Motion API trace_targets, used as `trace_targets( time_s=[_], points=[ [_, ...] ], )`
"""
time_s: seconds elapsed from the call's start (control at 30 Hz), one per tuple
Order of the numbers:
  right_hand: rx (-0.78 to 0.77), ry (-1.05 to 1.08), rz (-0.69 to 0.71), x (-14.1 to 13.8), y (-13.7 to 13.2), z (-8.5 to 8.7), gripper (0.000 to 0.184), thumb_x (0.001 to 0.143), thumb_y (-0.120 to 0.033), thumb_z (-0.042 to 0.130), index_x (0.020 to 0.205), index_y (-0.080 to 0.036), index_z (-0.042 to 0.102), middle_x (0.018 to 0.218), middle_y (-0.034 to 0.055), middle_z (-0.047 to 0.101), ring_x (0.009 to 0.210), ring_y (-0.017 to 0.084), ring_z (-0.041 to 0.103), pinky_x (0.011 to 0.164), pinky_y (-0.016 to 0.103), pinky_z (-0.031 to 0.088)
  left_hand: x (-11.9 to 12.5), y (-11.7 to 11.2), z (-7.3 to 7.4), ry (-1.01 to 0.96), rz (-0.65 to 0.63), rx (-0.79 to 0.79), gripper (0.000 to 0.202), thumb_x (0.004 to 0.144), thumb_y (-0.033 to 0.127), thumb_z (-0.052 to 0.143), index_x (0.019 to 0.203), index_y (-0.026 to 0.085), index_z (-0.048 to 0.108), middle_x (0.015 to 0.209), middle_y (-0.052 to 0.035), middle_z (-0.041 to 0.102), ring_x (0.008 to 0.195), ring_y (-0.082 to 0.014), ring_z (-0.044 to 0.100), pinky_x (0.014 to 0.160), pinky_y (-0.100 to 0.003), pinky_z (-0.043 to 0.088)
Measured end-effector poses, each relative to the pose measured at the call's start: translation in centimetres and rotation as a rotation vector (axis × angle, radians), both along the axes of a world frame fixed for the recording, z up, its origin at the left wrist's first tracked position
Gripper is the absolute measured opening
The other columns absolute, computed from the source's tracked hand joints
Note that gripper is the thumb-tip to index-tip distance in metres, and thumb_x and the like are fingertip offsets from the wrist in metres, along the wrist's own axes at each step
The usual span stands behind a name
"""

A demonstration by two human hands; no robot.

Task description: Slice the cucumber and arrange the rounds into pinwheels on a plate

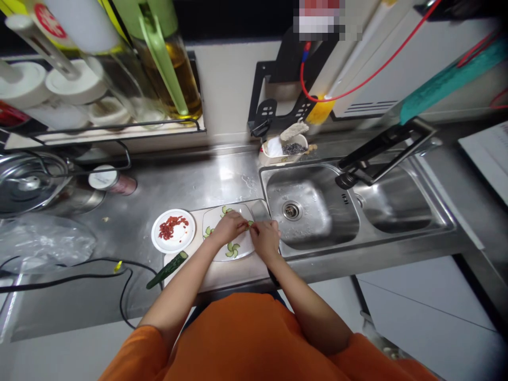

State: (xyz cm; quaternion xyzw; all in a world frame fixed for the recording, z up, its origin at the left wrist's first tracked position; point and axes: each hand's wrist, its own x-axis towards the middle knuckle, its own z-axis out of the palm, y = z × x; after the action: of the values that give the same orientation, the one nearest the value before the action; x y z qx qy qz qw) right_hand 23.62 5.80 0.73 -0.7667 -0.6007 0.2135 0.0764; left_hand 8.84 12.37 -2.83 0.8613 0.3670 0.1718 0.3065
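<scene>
My left hand (230, 228) and my right hand (266, 241) meet over the right part of a white square plate (244, 251). Both have their fingers pinched together, the tips almost touching. A bit of green cucumber slice (250, 223) shows at the fingertips; what each hand pinches is too small to make out. Fanned cucumber slices (233, 250) lie in small groups on the plate, some partly behind my left hand. Left of it, a round white dish (157, 244) holds small red dried berries (171, 227). A cut cucumber (167, 269) rests beside my left forearm.
A pale cutting board (222, 278) lies under the plate. To the right is a double steel sink (317, 211) with a black faucet (373, 159). Leftward are a plastic bag (47, 241), black cables (87, 264), a lidded pot (32, 182) and a seasoning jar (113, 181). Bottles stand on a rack (159, 127).
</scene>
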Motion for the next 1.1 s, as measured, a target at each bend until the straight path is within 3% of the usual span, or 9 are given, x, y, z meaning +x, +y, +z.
trace_targets(
  time_s=[0.17, 0.33, 0.47, 0.57, 0.7, 0.77, 0.9, 1.1],
  points=[
    [0.02, 0.009, -0.005, 0.2, -0.2, 0.1, 0.02, 0.087, -0.032, 0.05, 0.087, -0.023, 0.068, 0.09, 0.0056, 0.064, 0.099, 0.023, 0.041, 0.067, 0.03, 0.025, -0.4, -0.2, 0.2, -0.043, 0.04, 0.046, 0.012, 0.081, 0.023, 0.059, 0.086, 0.019, 0.069, 0.078, -0.0052, 0.064, 0.079, -0.0168, 0.055, 0.075, -0.031, 0.044],
    [0.048, 0.014, -0.006, 0.4, -0.4, 0.4, 0.02, 0.087, -0.034, 0.051, 0.087, -0.024, 0.068, 0.09, 0.0052, 0.065, 0.098, 0.023, 0.042, 0.065, 0.029, 0.023, -1.5, -1.0, 1.9, -0.073, 0.091, 0.091, 0.012, 0.081, 0.021, 0.058, 0.087, 0.019, 0.068, 0.078, -0.0057, 0.063, 0.08, -0.0172, 0.055, 0.075, -0.032, 0.045],
    [0.082, 0.005, 0.025, 0.2, -0.9, 1.0, 0.018, 0.087, -0.032, 0.052, 0.086, -0.025, 0.068, 0.088, 0.0037, 0.065, 0.097, 0.023, 0.043, 0.064, 0.03, 0.021, -4.3, -2.7, 3.6, -0.049, 0.207, 0.115, 0.014, 0.082, 0.025, 0.056, 0.088, 0.019, 0.068, 0.082, -0.006, 0.065, 0.083, -0.0177, 0.056, 0.077, -0.032, 0.046],
    [0.099, 0.015, 0.092, -0.3, -1.7, 1.2, 0.017, 0.087, -0.03, 0.053, 0.084, -0.024, 0.068, 0.086, 0.0037, 0.065, 0.095, 0.022, 0.043, 0.065, 0.03, 0.022, -7.8, -4.0, 4.0, 0.036, 0.387, 0.108, 0.015, 0.082, 0.028, 0.056, 0.082, 0.02, 0.068, 0.082, -0.005, 0.067, 0.08, -0.0175, 0.057, 0.077, -0.032, 0.045],
    [0.123, 0.039, 0.168, -1.4, -2.7, 1.1, 0.017, 0.086, -0.029, 0.054, 0.08, -0.024, 0.068, 0.084, 0.0032, 0.065, 0.093, 0.022, 0.043, 0.065, 0.03, 0.021, -12.1, -4.5, 3.6, 0.222, 0.782, 0.09, 0.019, 0.079, 0.03, 0.054, 0.074, 0.019, 0.068, 0.079, -0.0055, 0.068, 0.08, -0.0198, 0.06, 0.083, -0.032, 0.044],
    [0.129, 0.043, 0.196, -2.0, -3.0, 0.9, 0.016, 0.086, -0.029, 0.054, 0.079, -0.024, 0.068, 0.085, 0.0032, 0.065, 0.094, 0.022, 0.043, 0.065, 0.031, 0.021, -13.3, -4.2, 3.1, 0.321, 0.89, 0.043, 0.02, 0.077, 0.03, 0.052, 0.074, 0.018, 0.069, 0.079, -0.0065, 0.069, 0.081, -0.0213, 0.06, 0.081, -0.032, 0.045],
    [0.142, 0.033, 0.247, -2.6, -3.2, 0.6, 0.016, 0.086, -0.029, 0.055, 0.08, -0.024, 0.068, 0.085, 0.0038, 0.064, 0.096, 0.022, 0.043, 0.066, 0.031, 0.022, -13.8, -3.3, 2.0, 0.442, 0.962, -0.052, 0.025, 0.075, 0.031, 0.05, 0.079, 0.019, 0.071, 0.081, -0.007, 0.069, 0.082, -0.0229, 0.061, 0.08, -0.032, 0.045],
    [0.15, 0.02, 0.255, -2.6, -3.4, 0.6, 0.014, 0.085, -0.029, 0.056, 0.079, -0.024, 0.068, 0.084, 0.0021, 0.063, 0.094, 0.02, 0.043, 0.064, 0.031, 0.022, -13.4, -2.6, 1.1, 0.477, 0.952, -0.068, 0.029, 0.075, 0.031, 0.047, 0.081, 0.019, 0.072, 0.082, -0.0075, 0.07, 0.083, -0.0231, 0.061, 0.083, -0.033, 0.044]
  ],
)
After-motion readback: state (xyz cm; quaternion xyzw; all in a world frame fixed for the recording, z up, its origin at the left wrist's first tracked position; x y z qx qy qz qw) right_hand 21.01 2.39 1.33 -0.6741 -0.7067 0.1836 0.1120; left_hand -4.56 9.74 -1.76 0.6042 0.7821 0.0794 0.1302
